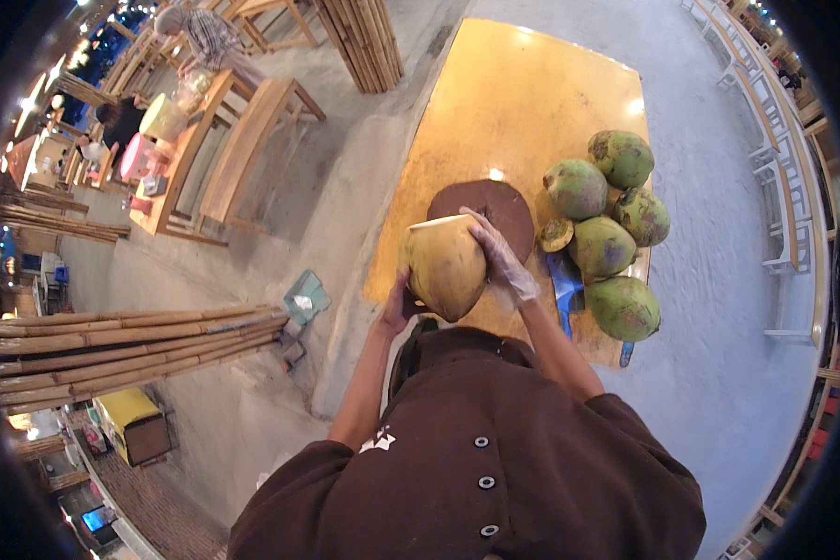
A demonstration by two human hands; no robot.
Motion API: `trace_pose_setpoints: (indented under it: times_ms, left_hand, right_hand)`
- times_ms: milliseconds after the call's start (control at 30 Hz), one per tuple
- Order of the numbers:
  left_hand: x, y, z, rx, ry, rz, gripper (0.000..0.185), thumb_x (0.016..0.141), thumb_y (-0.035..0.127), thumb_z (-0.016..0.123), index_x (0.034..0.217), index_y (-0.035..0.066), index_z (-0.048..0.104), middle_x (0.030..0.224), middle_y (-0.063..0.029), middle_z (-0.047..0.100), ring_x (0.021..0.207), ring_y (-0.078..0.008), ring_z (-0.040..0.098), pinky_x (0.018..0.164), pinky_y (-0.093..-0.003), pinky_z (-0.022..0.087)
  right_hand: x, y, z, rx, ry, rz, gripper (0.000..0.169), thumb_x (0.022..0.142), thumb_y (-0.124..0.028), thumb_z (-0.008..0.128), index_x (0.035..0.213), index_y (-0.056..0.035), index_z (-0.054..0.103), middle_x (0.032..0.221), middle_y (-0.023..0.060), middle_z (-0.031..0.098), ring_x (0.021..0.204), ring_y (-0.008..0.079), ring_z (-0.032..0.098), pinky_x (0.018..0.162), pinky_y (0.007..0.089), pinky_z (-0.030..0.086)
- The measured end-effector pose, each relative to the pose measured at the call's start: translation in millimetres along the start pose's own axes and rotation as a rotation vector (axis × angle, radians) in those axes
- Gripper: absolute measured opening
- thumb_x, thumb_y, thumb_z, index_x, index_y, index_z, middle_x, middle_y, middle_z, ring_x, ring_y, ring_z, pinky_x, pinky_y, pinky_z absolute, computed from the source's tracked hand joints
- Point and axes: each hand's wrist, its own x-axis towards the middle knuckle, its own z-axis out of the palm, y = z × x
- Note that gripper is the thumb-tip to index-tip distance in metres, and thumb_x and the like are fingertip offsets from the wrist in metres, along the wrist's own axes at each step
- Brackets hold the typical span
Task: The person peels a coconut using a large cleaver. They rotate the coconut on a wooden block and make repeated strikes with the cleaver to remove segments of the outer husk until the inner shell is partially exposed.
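A large yellow-brown coconut (pixel 442 269) with a pale cut face at its top is held between my two hands, in front of my chest. My bare left hand (pixel 400 302) supports its lower left side. On its right side rests my right hand (pixel 500 259), in a clear plastic glove. Partly hidden behind the coconut, a round dark brown chopping block (pixel 481 199) sits on the yellow tabletop (pixel 525 91). Right of my right hand lies a cleaver (pixel 565 283) with a blue handle. A small cut coconut piece (pixel 556 235) lies just beyond it.
Several green coconuts (pixel 604 245) crowd the table's right side. Near its front right edge another blue handle (pixel 626 353) shows. On the left stand a bamboo-clad post (pixel 140 350), a wooden bench (pixel 252 150) and a green dustpan (pixel 306 297). A person (pixel 206 38) stands at a far table.
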Motion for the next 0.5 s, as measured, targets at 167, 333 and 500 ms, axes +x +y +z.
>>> trace_pose_setpoints:
  times_ms: [167,333,500]
  left_hand:
    - [-54,19,11,0.291,0.292,-0.117,0.101,0.086,0.084,0.036,0.156,0.013,0.018,0.152,-0.0218,0.035,0.121,-0.0366,0.056,0.078,-0.0467,0.058]
    - [-74,51,2,0.527,0.437,-0.332,0.117,0.073,0.098,0.020,0.147,0.009,0.040,0.103,-0.0190,0.060,0.071,-0.0273,0.065,0.047,-0.0379,0.053]
    - [-34,54,-58,0.625,0.369,-0.573,0.123,0.064,0.103,0.012,0.109,-0.002,0.057,0.065,-0.0095,0.046,0.049,-0.0219,0.053,0.043,-0.0328,0.046]
  right_hand:
    - [-9,33,48,0.216,-0.035,0.201,0.066,0.098,-0.045,0.060,0.145,-0.0020,0.043,0.142,0.0085,0.050,0.131,0.0186,0.045,0.112,0.0324,0.035]
    - [12,98,56,-0.093,-0.030,0.501,0.084,0.096,-0.068,0.043,0.145,-0.0001,0.044,0.141,0.0148,0.053,0.127,0.0240,0.052,0.107,0.0371,0.041]
    - [22,92,62,-0.134,-0.058,0.693,0.076,0.097,-0.063,0.044,0.146,-0.0056,0.043,0.143,0.0160,0.052,0.124,0.0273,0.057,0.095,0.0468,0.053]
